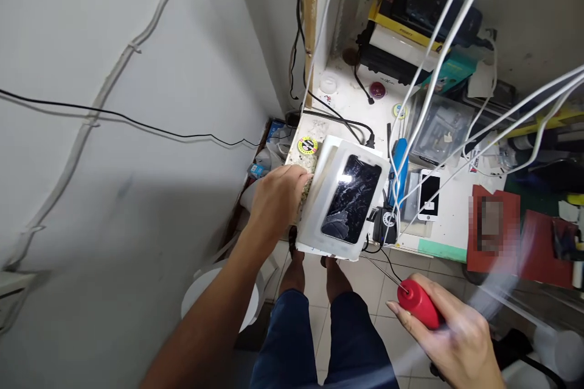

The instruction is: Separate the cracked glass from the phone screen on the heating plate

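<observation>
A phone [353, 197] with a cracked black screen lies on a pale translucent mat [314, 225], on top of a white device at the near edge of the bench. At the mat's left side is my left hand [283, 194], its fingers bent together beside a speckled, yellowish thing [308, 164]; whether it grips anything is hidden. My right hand [460, 328] is wrapped round the red handle of a thin metal-shafted tool [417, 302]. The tool's tip points up and left, near the mat's lower right corner.
Right of the mat are a blue tool [400, 164], a white phone [429, 196] and a red mat [511, 228]. White cables [438, 67] hang across the bench. Boxes [406, 36] are stacked at the back. A white bin [201, 292] stands at lower left.
</observation>
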Demonstrator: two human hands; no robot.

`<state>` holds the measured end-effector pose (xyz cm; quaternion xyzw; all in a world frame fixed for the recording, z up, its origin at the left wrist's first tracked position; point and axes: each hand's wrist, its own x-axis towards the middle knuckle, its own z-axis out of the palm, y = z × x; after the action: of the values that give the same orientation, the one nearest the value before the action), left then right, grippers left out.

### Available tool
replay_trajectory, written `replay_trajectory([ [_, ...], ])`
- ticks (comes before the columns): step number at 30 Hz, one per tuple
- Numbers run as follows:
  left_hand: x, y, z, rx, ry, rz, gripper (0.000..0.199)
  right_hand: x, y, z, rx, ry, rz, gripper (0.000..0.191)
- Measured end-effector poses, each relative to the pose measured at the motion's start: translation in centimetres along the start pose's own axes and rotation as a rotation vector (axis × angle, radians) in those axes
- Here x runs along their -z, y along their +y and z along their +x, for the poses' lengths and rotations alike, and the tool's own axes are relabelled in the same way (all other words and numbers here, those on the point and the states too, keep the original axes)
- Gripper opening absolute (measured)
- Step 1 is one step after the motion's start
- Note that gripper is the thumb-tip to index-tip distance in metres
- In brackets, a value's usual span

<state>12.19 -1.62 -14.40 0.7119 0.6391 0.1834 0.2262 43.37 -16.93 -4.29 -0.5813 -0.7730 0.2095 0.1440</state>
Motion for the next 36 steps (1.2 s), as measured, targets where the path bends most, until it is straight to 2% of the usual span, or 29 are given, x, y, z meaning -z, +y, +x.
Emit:
replay_trajectory([
  [7, 0.2, -0.3, 0.1, -0.041, -0.067, 0.041, 0.026, -0.1, 0.1, 0.4, -0.07, -0.006, 0.058, 0.028],
  [13, 0.0, -0.6, 0.0, 0.016, -0.013, 0.049, 0.031, -0.5, -0.1, 1.1, -0.163, -0.06, 0.131, 0.031],
  [19, 0.2, -0.7, -0.5, -0.014, 0.011, 0.018, 0.031, -1.0, 0.3, 1.8, -0.197, -0.092, 0.087, 0.028],
  [22, 0.5, -0.7, -1.0, -0.134, 0.088, -0.066, 0.023, -1.4, 0.8, 2.0, -0.178, -0.072, 0.042, 0.028],
  [25, 1.3, -0.2, -1.3, -0.302, 0.165, -0.165, 0.028, -1.8, 1.3, 2.2, -0.158, -0.045, 0.0, 0.031],
  [30, 3.2, 1.8, -1.8, -0.525, 0.083, -0.255, 0.047, -2.0, 1.6, 2.5, -0.135, -0.049, -0.074, 0.032],
  [34, 3.7, 3.0, -1.9, -0.588, 0.064, -0.252, 0.047, -1.9, 1.5, 3.0, -0.136, -0.026, -0.119, 0.034],
  [36, 3.7, 3.2, -1.9, -0.621, 0.0, -0.268, 0.046, -1.9, 1.4, 3.1, -0.139, -0.023, -0.133, 0.035],
])
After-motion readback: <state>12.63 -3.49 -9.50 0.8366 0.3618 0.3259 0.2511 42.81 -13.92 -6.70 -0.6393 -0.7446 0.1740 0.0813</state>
